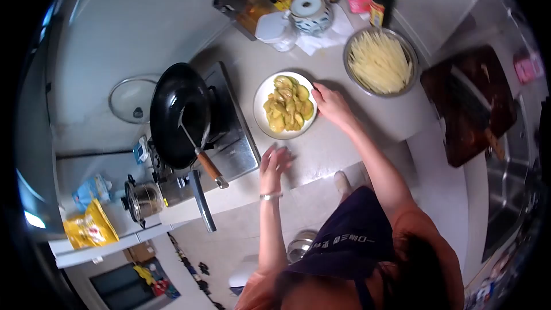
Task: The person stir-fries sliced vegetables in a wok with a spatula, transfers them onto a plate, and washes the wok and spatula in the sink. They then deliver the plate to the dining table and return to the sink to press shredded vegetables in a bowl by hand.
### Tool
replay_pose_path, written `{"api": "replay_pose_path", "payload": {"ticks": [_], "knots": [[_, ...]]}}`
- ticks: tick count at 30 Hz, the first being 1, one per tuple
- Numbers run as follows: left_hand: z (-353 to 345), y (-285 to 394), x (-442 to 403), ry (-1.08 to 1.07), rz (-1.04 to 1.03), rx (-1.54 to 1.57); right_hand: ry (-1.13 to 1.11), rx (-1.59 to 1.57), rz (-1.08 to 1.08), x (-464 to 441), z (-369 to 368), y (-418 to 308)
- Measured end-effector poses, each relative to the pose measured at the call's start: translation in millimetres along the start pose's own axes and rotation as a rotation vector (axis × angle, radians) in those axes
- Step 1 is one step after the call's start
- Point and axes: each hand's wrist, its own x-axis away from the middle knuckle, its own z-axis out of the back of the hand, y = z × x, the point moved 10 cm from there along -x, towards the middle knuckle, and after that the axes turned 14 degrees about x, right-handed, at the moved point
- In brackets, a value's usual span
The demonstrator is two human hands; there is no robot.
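A white plate (261, 93) with cooked food in sauce, pale yellow-green slices (288, 105), rests on or just over the counter. My right hand (332, 105) grips the plate's right rim, its fingers partly hidden at the edge. Below the plate, apart from it, my left hand (275, 162) is in the air with fingers apart and nothing in it. To the left, a black wok (172, 92) stands on the stove (238, 146). Inside it leans a spatula with a wooden handle (208, 165).
A metal bowl (348, 72) of pale cut strips stands at the upper right. Behind are a lidded pot (310, 14), a white container (276, 30) and several bottles. Far right, a knife (470, 87) lies on a dark cutting board (459, 140) beside the sink (513, 178). A glass lid (129, 95) is behind the wok.
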Motion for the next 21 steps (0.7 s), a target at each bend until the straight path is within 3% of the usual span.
{"api": "replay_pose_path", "payload": {"ticks": [3, 7, 14, 21], "knots": [[-6.2, -9.1, -44.5, 0.062, -0.025, 0.175, -0.166, 0.131, 0.088, -24.6, -19.3, -4.0], [5.1, -12.9, -58.3, 0.106, -0.157, 0.015, -0.246, 0.028, 0.107, -14.7, -18.2, -7.1], [53.5, -47.3, 38.3, 0.127, -0.110, 0.214, -0.225, 0.150, 0.236, 91.3, 3.0, -56.2], [191.9, -74.7, 166.7, 0.243, -0.024, 0.662, -0.539, 0.067, 0.191, 225.7, -111.0, -88.7]]}}
